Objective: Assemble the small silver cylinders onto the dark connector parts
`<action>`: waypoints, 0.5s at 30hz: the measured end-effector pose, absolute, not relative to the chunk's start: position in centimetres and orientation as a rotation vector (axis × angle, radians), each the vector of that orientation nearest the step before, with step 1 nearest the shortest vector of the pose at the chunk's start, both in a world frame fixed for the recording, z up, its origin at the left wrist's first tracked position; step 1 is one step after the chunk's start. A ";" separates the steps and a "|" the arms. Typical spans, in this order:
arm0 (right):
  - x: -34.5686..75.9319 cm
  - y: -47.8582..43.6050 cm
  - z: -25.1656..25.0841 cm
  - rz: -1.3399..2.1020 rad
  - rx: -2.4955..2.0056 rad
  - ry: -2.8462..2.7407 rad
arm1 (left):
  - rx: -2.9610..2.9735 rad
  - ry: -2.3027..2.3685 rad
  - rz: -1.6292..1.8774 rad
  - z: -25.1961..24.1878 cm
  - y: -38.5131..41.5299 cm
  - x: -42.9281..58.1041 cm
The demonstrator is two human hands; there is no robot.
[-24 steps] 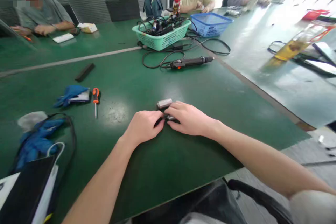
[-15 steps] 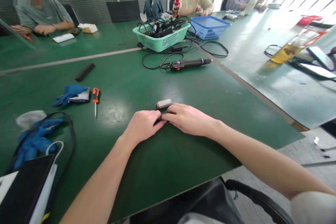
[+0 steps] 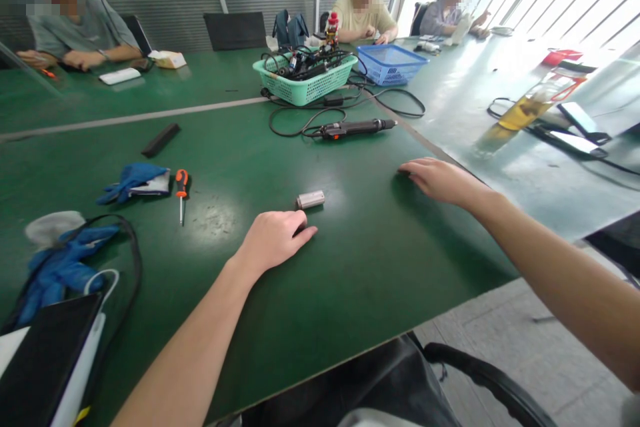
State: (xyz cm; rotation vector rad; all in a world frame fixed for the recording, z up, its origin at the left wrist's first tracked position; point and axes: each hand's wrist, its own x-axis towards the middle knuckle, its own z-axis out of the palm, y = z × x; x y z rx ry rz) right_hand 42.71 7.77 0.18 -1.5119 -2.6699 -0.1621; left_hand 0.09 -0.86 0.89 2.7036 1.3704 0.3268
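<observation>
My left hand point(image 3: 274, 240) rests on the green table point(image 3: 350, 267). Its thumb is stretched out, apart from the curled fingers, and I see nothing held in the gap, which is in shadow. Just beyond its fingertips lies a small silver metal cylinder point(image 3: 311, 199) on its side, not gripped. My right hand point(image 3: 440, 180) is out to the right, low over the table near the seam. Its fingers are pressed together and point left. Something small and dark shows at the fingertips, too little to name.
A black electric screwdriver point(image 3: 357, 129) lies ahead, its cable running toward a green basket point(image 3: 305, 90) of tools beside a blue basket point(image 3: 393, 70). At left are an orange-handled screwdriver point(image 3: 182, 185), a dark bar point(image 3: 161, 140), blue gloves point(image 3: 133, 181) and a phone point(image 3: 50, 347). People sit across.
My right hand has left my left hand's side and moved right and farther out over the table. The left hand and the silver cylinder have stayed in place.
</observation>
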 end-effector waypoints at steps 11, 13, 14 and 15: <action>49.3 8.6 -0.7 -0.220 -1.788 -2.542 | 2.694 1.401 0.323 0.9 -0.9 0.0; 49.4 8.7 -0.8 -0.217 -1.842 -2.520 | 2.693 1.405 0.319 0.9 -0.9 0.0; 49.5 8.8 -0.9 -0.219 -1.861 -2.512 | 2.695 1.408 0.317 0.8 -0.9 0.0; 49.6 8.8 -0.9 -0.221 -1.873 -2.511 | 2.698 1.411 0.316 0.8 -0.9 0.0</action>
